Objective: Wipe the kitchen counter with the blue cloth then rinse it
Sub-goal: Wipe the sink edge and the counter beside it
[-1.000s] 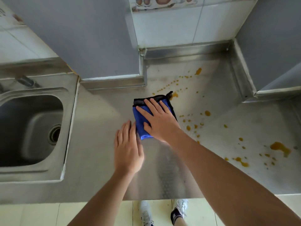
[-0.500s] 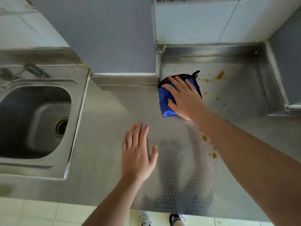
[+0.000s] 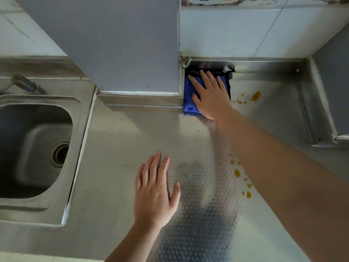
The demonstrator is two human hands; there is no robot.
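Across the whole lower view spreads the steel kitchen counter [image 3: 117,148], its surface dimpled in a broad band toward the near edge. Left of the counter's middle sits the sink [image 3: 34,148], a deep steel basin with a round drain [image 3: 60,154] in its floor and a tap handle [image 3: 28,85] lying at its far rim. Behind the counter's middle a grey wall column [image 3: 113,44] juts forward, and to the right of that column the counter runs back into a recess faced with white tiles [image 3: 236,33].

Next in size come the two bare arms. The right hand [image 3: 212,95] reaches into the far left corner of that recess, just beside the column, and presses flat on the blue cloth [image 3: 188,97]; its fingers are straight and slightly spread, holding nothing in a curl. The left hand [image 3: 154,191] lies palm down on the counter nearer the front edge, well apart from the cloth, fingers straight and close together with the thumb out to the right.

The folded blue cloth has a black trim along its far and right sides and touches the recess's back wall and the column's side.

Smallest are the orange spill drops [image 3: 255,95] on the counter: one cluster right of the cloth, another [image 3: 237,173] nearer the front beside the right forearm.
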